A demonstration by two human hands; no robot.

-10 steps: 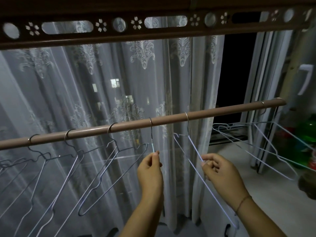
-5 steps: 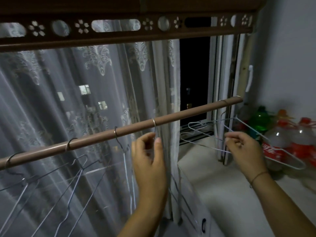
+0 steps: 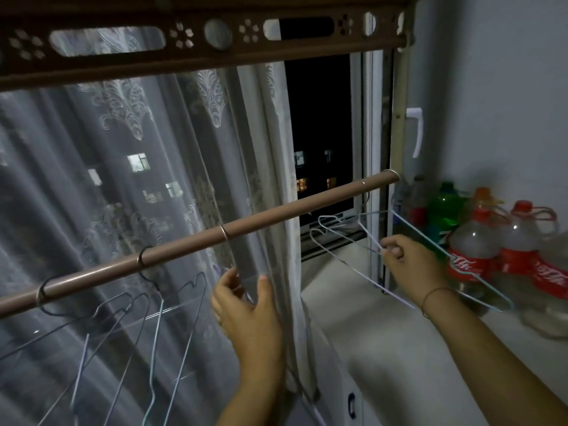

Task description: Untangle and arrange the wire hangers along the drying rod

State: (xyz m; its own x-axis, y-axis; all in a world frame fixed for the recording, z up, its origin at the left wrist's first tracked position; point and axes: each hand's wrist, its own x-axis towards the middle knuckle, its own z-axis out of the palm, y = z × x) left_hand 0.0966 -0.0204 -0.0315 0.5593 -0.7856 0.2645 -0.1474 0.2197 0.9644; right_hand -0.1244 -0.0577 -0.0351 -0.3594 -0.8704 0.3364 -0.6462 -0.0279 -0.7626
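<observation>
A brown drying rod [image 3: 292, 210] slopes up from lower left to the window frame. Several wire hangers [image 3: 155, 333] hang from its left part, their hooks spaced apart. Another hook [image 3: 224, 233] sits mid-rod. My left hand [image 3: 246, 309] is just below that hook, thumb and fingers spread around its wire without pinching it. At the rod's right end, two pale blue hangers [image 3: 344, 238] lie crossed over each other under one hook. My right hand [image 3: 408, 262] pinches one of their wires between thumb and fingertips.
A lace curtain [image 3: 129, 186] hangs behind the rod, and a carved brown valance [image 3: 215, 35] runs overhead. Several plastic bottles [image 3: 473, 250] stand on the white ledge [image 3: 368, 327] at the right wall. The window handle [image 3: 416, 130] sticks out above them.
My right hand let go of the mid-rod hanger and reached right to grip the crossed hangers at the rod's end. My left hand loosened its pinch. The view swung right.
</observation>
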